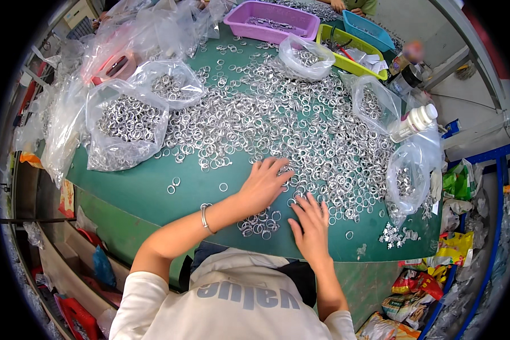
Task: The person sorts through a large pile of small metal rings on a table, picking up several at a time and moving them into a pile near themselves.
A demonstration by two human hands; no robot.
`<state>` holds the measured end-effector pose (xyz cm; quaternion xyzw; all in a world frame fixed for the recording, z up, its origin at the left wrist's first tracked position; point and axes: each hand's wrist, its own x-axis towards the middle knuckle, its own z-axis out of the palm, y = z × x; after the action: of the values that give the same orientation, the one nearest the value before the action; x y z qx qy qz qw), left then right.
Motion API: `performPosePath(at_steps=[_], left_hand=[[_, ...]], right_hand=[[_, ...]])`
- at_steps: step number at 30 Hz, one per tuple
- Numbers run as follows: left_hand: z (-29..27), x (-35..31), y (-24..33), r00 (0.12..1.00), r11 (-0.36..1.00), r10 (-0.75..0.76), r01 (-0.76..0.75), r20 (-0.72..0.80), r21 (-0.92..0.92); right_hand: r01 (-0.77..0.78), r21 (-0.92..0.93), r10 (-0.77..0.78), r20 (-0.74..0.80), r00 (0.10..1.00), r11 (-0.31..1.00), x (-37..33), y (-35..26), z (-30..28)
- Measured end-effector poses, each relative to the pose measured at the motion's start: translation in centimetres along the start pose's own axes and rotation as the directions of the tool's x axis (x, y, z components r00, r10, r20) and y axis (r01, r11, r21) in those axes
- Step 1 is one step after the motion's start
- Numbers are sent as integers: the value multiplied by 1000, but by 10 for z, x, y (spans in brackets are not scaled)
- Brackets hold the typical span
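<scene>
A wide spread of silver-coloured metal rings (334, 147) covers the middle of the green table (136, 190). My left hand (264, 184) reaches across from the left, fingers stretched out and apart, its fingertips touching rings at the near edge of the spread. Lower and to the right, my right hand (310, 226) lies with fingers spread, its tips beside the rings. Neither hand visibly holds a ring. Close to my body, below my left hand, sits a small separate group of rings (259, 224). A metal bangle (205, 219) circles my left wrist.
Clear bags of rings (127, 122) stand at the left, and another bag (408, 175) at the right beside a white bottle (413, 123). Purple (272, 21), lime (354, 51) and blue (368, 31) baskets line the far side. Another person's hands (345, 7) show at the back.
</scene>
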<state>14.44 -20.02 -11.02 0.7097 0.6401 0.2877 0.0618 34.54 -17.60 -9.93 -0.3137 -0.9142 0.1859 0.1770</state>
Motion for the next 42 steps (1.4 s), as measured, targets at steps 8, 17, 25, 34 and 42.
performPosePath(at_steps=[8, 17, 25, 34, 42], left_hand=[[-10, -22, -27, 987, 987, -153, 156, -49, 49], [-18, -63, 15, 990, 982, -48, 71, 135, -174], [-20, -64, 11, 994, 967, 13, 16, 112, -256], [-15, -54, 10, 984, 953, -178, 174, 7, -249], [-19, -61, 15, 989, 973, -25, 58, 148, -223]], right_hand=[[-65, -82, 58, -82, 995, 995, 17, 4, 4], [-64, 62, 70, -90, 993, 996, -8, 2, 2], [-23, 88, 38, -168, 985, 996, 18, -12, 23], [-29, 249, 76, -182, 980, 968, 3, -3, 15], [-113, 6, 112, -140, 984, 994, 4, -3, 7]])
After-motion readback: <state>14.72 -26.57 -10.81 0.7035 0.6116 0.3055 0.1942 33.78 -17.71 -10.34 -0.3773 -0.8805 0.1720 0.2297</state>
